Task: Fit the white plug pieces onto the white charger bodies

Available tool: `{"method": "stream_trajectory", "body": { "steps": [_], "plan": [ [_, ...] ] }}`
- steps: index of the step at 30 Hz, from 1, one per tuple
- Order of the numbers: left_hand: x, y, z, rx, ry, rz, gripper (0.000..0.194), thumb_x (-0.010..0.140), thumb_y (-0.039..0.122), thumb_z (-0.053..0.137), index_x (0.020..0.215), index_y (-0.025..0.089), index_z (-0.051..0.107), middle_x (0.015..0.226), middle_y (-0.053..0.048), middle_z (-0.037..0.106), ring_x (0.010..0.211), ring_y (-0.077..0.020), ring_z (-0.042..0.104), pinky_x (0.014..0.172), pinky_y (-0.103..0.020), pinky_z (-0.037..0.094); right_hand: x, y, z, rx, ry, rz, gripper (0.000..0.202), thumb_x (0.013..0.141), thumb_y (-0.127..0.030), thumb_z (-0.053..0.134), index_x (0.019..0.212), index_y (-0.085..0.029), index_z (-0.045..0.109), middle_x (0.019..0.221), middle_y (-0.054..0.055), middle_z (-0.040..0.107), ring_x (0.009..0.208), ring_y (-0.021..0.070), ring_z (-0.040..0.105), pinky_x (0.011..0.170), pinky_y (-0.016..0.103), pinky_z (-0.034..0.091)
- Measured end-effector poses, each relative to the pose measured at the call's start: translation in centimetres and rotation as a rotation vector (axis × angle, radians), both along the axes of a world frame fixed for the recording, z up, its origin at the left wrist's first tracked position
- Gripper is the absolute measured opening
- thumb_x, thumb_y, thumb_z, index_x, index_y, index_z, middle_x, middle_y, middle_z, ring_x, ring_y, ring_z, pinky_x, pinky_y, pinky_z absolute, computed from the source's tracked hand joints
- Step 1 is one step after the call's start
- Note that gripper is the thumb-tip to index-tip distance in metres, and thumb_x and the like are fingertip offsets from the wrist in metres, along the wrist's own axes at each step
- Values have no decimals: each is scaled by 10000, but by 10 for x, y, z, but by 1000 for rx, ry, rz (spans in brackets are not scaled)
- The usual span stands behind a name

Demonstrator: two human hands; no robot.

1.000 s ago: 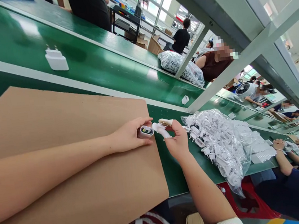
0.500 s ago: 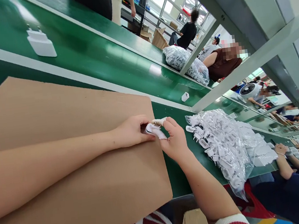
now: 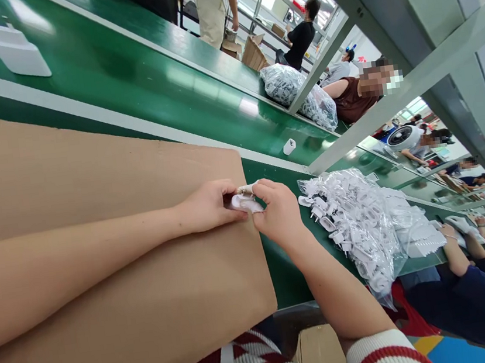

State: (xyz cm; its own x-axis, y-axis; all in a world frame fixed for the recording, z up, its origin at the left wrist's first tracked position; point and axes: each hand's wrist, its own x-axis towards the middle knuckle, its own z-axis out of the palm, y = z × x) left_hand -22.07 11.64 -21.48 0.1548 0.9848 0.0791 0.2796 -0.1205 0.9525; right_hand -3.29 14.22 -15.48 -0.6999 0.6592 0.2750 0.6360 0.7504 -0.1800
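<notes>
The left hand [image 3: 204, 207] has its grip narrowed around a small, rounded white plastic housing [image 3: 245, 203], at the right-hand edge of a flat brown cardboard sheet [image 3: 125, 272]. The right hand [image 3: 278, 206], with white-covered fingertips, has its grip narrow at the housing's other end; whether those fingers clasp it or only press it, I cannot tell.

The covered fingertips look loose and bulky — they could slip on smooth plastic or snag at the rim. Uneven pressure from the two sides might tilt the housing out of the left hand's short hold. If dropped, it could bounce off the cardboard onto the glossy green table [image 3: 286, 270], towards the clear plastic bag of white parts [image 3: 353, 221] — where one similar-coloured piece would be hard to pick out.
</notes>
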Motion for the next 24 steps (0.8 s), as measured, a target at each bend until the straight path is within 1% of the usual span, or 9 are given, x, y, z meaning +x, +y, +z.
{"method": "stream_trajectory", "body": {
  "steps": [6, 9, 12, 13, 15, 16, 18, 21, 24],
  "plan": [
    [4, -3, 0, 55, 47, 29, 434, 659, 632, 784, 765, 226, 674, 790, -16, 675, 787, -254, 646, 689, -343, 501, -2, -10, -17, -7, 125, -120, 292, 730, -86, 628, 953, -252, 716, 908, 25, 694, 884, 217, 642, 829, 308, 488],
    [4, -5, 0, 37, 86, 16, 477, 680, 668, 776, 838, 225, 702, 850, -26, 718, 831, -268, 673, 739, -354, 531, 6, -16, -24, -105, 222, -127, 421, 803, -102, 648, 1184, -274, 698, 1032, 20, 734, 995, 221, 661, 934, 324, 516],
    [3, -7, 0, -14, 122, 31, 566, 680, 713, 781, 963, 226, 727, 967, -42, 763, 914, -292, 705, 796, -367, 556, 35, -19, -23, -170, 351, -183, 515, 923, -228, 654, 1429, -287, 574, 1279, 49, 695, 1147, 226, 649, 1022, 348, 520],
    [3, -8, 0, -28, 136, 41, 588, 681, 719, 784, 997, 227, 731, 999, -46, 770, 941, -299, 711, 805, -369, 562, 49, -19, -21, -134, 353, -252, 501, 955, -257, 634, 1450, -274, 562, 1339, 75, 660, 1197, 239, 628, 1052, 366, 510],
    [4, -9, 1, -41, 155, 64, 615, 682, 715, 793, 1057, 231, 734, 1042, -50, 775, 974, -306, 717, 812, -369, 573, 80, -14, -15, -14, 227, -480, 453, 966, -220, 603, 1419, -210, 597, 1371, 143, 610, 1256, 296, 578, 1084, 433, 482],
    [5, -9, 1, -43, 155, 74, 631, 681, 709, 797, 1091, 234, 731, 1055, -51, 776, 974, -306, 721, 812, -368, 579, 93, -10, -13, 15, 120, -597, 458, 938, -178, 615, 1396, -170, 610, 1363, 177, 599, 1256, 333, 561, 1069, 471, 478],
    [8, -10, 0, -37, 134, 78, 659, 691, 695, 798, 1163, 242, 717, 1088, -51, 776, 972, -300, 726, 824, -368, 587, 111, 1, -9, 7, -56, -716, 447, 877, -92, 626, 1321, -128, 648, 1298, 199, 621, 1220, 367, 558, 1025, 494, 478],
    [8, -8, -3, -14, 132, 41, 611, 720, 689, 780, 1126, 236, 723, 1066, -56, 773, 957, -296, 726, 820, -365, 582, 110, 16, -9, -29, -101, -663, 374, 844, -7, 565, 1144, -173, 715, 1142, 135, 674, 1150, 314, 593, 982, 421, 478],
    [0, 3, -1, 25, 207, 32, 558, 734, 691, 766, 1029, 218, 743, 998, -66, 772, 895, -291, 722, 772, -363, 570, 86, 20, -16, -32, -17, -514, 386, 829, -11, 548, 1111, -221, 705, 1127, 77, 663, 1066, 248, 624, 901, 340, 488]
  ]
}}
